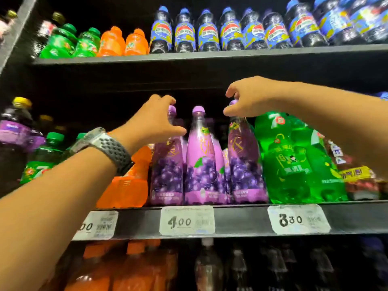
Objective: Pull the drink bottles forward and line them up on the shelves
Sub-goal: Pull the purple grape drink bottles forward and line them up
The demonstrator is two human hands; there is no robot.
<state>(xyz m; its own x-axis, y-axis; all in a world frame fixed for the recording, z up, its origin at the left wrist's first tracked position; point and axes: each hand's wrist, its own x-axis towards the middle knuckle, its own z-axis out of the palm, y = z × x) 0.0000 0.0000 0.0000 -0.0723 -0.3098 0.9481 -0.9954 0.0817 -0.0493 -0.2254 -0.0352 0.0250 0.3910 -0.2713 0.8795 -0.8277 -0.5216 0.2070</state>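
Observation:
Three purple grape drink bottles stand at the front edge of the middle shelf (241,219). My left hand (153,120), with a watch on its wrist, curls around the neck of the left grape bottle (167,171). My right hand (249,97) closes over the cap and neck of the right grape bottle (244,164). The middle grape bottle (199,156) stands free between them, with more purple bottles dimly visible behind it.
Orange bottles (128,181) stand left of the grape bottles and big green bottles (294,160) on the right. The top shelf (189,56) carries green, orange and blue-labelled cola bottles. Price tags (186,220) hang on the middle shelf edge. Dark and orange bottles fill the shelf below.

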